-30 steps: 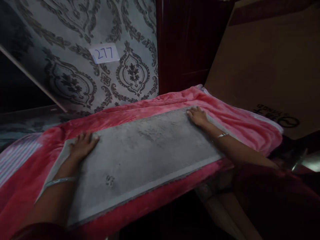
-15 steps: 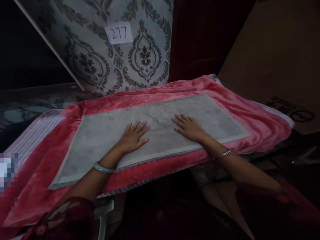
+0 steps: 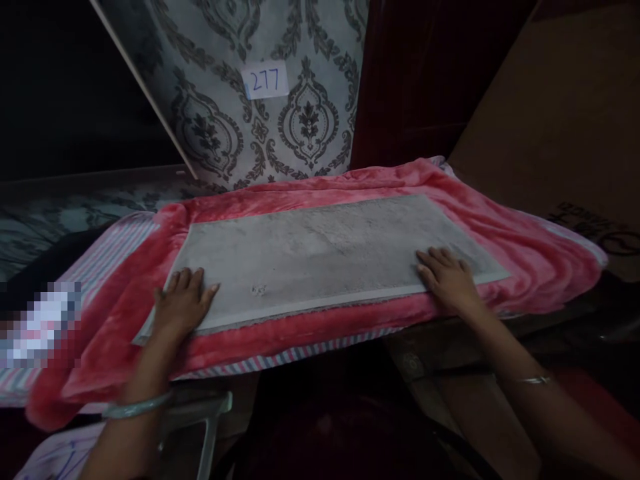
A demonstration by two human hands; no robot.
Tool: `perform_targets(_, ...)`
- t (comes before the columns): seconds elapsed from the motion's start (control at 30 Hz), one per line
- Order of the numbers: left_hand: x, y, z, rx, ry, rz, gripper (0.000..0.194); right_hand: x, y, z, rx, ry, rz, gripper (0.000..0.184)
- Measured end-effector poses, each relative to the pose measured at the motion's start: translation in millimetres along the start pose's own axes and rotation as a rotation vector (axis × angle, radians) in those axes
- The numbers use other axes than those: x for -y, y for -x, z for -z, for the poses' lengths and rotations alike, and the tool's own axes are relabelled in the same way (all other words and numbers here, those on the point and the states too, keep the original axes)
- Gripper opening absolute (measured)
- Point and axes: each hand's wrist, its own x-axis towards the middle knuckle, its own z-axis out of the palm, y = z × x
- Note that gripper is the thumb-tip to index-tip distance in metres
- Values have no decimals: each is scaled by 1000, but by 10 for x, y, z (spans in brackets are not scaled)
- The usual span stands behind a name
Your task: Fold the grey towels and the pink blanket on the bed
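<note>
A long grey rectangular sheet (image 3: pixel 325 257) lies flat on a pink plush blanket (image 3: pixel 530 247) spread over a table. My left hand (image 3: pixel 183 303) rests palm down on the sheet's near left corner, fingers stretched out. My right hand (image 3: pixel 447 277) lies flat on the near right part of the sheet, fingers apart. Neither hand holds anything. Each wrist wears a bangle.
A patterned grey damask board (image 3: pixel 300 127) with a paper label "277" (image 3: pixel 265 80) leans behind the table. A large brown cardboard sheet (image 3: pixel 545 113) leans at the right. Striped cloth (image 3: pixel 110 250) shows under the blanket at the left. The surroundings are dark.
Both hands have slid apart along the sheet, from its middle out to its near left and right ends. The view has shifted slightly.
</note>
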Motion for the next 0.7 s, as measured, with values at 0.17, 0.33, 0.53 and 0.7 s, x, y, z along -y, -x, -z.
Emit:
perform_targets(0.17, -1003, 286, -60, 26, 123, -461, 56, 1251, -167, 130, 106, -177, 363, 55)
perform_targets(0.33, -1416, 493, -235, -10, 176, -527, 64, 1787, -75, 99, 242, -150, 481, 54)
perform_targets(0.53, -940, 696, -259, -33, 156, -562, 58, 1342, 315, 37, 197, -202, 487, 53)
perform_targets(0.7, -664, 800, -229, -47, 145, -457, 56, 1047, 437, 51, 121, -357, 474, 49)
